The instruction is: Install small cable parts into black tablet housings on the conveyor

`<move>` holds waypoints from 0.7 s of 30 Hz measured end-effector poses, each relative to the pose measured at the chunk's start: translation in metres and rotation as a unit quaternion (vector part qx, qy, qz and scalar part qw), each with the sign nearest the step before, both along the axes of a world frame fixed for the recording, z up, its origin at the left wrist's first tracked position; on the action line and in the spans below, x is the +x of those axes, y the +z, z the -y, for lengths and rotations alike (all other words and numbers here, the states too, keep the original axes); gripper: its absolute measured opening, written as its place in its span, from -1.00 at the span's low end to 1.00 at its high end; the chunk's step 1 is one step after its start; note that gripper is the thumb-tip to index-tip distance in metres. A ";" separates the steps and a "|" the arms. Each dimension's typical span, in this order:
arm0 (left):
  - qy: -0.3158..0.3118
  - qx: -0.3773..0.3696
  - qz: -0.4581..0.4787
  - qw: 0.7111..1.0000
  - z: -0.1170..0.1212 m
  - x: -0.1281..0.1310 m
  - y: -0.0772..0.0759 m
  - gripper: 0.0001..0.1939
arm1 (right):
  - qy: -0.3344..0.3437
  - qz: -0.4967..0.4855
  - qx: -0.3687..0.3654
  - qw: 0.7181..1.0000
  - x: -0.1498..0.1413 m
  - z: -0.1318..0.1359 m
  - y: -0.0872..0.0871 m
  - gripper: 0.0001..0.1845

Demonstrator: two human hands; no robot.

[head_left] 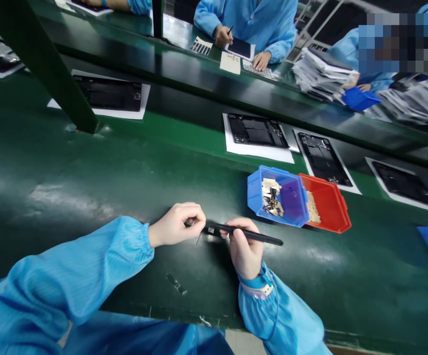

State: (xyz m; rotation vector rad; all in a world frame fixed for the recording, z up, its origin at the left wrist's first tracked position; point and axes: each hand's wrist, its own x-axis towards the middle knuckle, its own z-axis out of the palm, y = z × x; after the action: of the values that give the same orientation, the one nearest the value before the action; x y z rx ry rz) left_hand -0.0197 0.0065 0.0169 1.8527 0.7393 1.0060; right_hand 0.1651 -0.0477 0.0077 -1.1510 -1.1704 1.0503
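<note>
My right hand (246,246) is closed around black tweezers (262,237), whose blunt end points to the right. The tips reach left to a tiny dark part with a pale spot (210,230), right beside my left fingers. My left hand (179,224) is closed, thumb and forefinger pinched together at this small part. A thin dark strand hangs just below the fingertips. Exactly how the part is gripped is hidden by the fingers. On the green bench (125,286) in front of me lies a small dark strip (176,284).
To the right stand a blue bin (288,217) with small parts and a red bin (332,202) with tan pieces. Several black tablet housings (258,130) lie on white sheets beyond. A green post (47,64) rises at left. Co-workers (251,24) sit opposite.
</note>
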 end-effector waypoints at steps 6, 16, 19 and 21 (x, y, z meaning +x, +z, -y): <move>-0.013 -0.013 -0.013 1.000 0.000 -0.001 0.000 -0.81 | 0.008 0.025 -0.006 1.000 -0.001 0.000 0.001 -0.82; -0.031 -0.016 -0.014 0.999 0.001 0.000 0.000 -0.83 | 0.042 -0.003 -0.025 0.999 -0.002 0.000 0.002 -0.79; -0.033 -0.011 -0.032 0.999 0.000 0.001 0.000 -0.82 | 0.045 -0.017 -0.024 0.999 -0.001 0.000 -0.001 -0.82; -0.028 0.014 -0.075 0.997 -0.002 0.000 -0.001 -0.79 | 0.026 -0.009 -0.026 0.999 -0.002 0.001 -0.004 -0.84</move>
State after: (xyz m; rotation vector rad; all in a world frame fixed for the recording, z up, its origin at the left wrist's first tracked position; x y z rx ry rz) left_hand -0.0199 0.0086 0.0161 1.9784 0.7616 0.8528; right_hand 0.1633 -0.0482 0.0040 -1.1545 -1.1704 1.1350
